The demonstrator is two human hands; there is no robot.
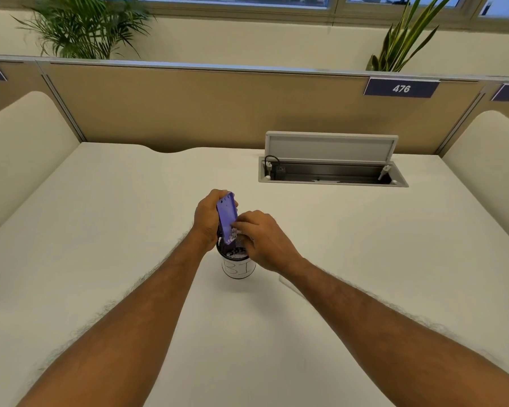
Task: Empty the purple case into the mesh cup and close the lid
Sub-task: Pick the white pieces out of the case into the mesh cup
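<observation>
My left hand (207, 220) grips the purple case (227, 216), which is tipped steeply with its lower end over the mesh cup (239, 267). The cup is black mesh with a white label and stands on the white desk in the middle of the view. Small white pieces (233, 235) sit at the case's lower end, and more lie inside the cup. My right hand (262, 239) is at the case's lower edge and the cup's rim, fingers bent toward the pieces. Whether it pinches anything is hidden.
The white desk (130, 230) extends around the cup. An open cable tray (332, 171) with a raised flap is set into the desk at the back right. Tan partition panels and cream side dividers enclose the desk.
</observation>
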